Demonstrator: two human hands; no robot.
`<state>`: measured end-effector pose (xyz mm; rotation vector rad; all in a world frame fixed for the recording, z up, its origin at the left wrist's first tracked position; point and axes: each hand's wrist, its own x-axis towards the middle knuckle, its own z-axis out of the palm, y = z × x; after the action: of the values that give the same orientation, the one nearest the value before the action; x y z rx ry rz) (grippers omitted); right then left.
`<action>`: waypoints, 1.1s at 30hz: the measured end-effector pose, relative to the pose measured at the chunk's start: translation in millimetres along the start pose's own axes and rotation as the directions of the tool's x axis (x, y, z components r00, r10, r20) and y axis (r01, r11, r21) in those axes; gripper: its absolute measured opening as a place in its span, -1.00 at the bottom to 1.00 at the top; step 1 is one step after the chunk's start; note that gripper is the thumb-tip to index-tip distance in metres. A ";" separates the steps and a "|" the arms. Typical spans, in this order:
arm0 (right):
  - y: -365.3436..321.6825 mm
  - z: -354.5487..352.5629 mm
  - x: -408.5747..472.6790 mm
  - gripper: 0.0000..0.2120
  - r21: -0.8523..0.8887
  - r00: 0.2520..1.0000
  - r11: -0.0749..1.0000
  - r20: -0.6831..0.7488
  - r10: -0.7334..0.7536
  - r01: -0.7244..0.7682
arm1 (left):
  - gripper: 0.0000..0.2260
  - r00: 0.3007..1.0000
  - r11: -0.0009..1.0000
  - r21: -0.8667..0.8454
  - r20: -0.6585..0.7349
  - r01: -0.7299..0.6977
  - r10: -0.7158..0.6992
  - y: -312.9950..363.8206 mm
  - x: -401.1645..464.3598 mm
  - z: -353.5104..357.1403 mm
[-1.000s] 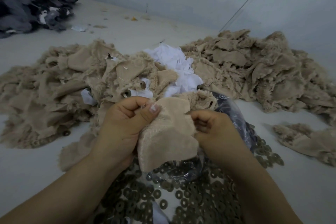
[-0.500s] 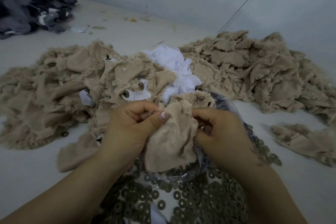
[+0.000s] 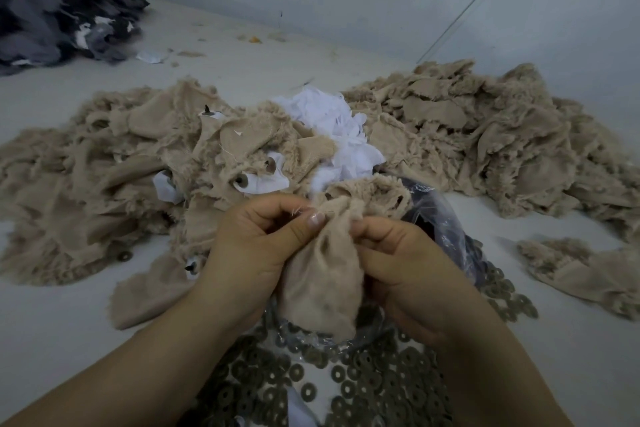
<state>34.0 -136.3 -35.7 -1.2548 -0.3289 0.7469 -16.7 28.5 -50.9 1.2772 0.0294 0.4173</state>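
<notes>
Pinches a tan cloth (image 3: 322, 274) at its top with left hand (image 3: 256, 246) and right hand (image 3: 408, 270), fingers curled tight on it. Holds it just above the bag (image 3: 440, 218) and grey rings (image 3: 363, 381), hiding part of both. Pale marks on bag – too blurry to read.

Beige heaps (image 3: 104, 177): three. White scrap heap (image 3: 332, 121): one. Dark heap (image 3: 45, 3): one. Held beige piece (image 3: 322, 281): one. Washers (image 3: 363, 385): uncountable.
</notes>
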 end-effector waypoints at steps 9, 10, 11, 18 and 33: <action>13.0 4.3 7.4 -0.78 -0.312 0.908 0.923 -0.275 -0.316 0.226 | -0.92 0.995 0.992 0.079 0.022 -0.096 0.095 -2.8 -1.7 4.7; 13.1 5.5 7.1 -0.79 -0.270 0.917 0.936 -0.266 -0.298 0.226 | -0.94 0.993 0.988 0.097 0.018 -0.119 0.118 -2.5 -1.5 5.2; 12.8 6.3 6.7 -0.79 -0.250 0.921 0.941 -0.258 -0.291 0.227 | -0.96 0.990 0.983 0.119 0.021 -0.143 0.142 -2.2 -1.3 5.5; 10.9 5.5 6.9 -0.75 -0.139 0.921 0.957 -0.266 -0.284 0.255 | -0.93 0.967 0.931 0.265 0.050 -0.253 0.249 -4.0 0.1 3.5; 12.9 9.9 5.9 -0.79 -0.090 0.921 0.972 -0.311 -0.234 0.217 | -0.94 0.946 0.874 0.365 0.084 -0.321 0.312 2.4 -1.1 6.0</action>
<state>28.0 -123.6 -45.7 -1.3384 -0.2233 0.3302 -16.9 23.2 -47.1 1.6735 -0.1280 0.7051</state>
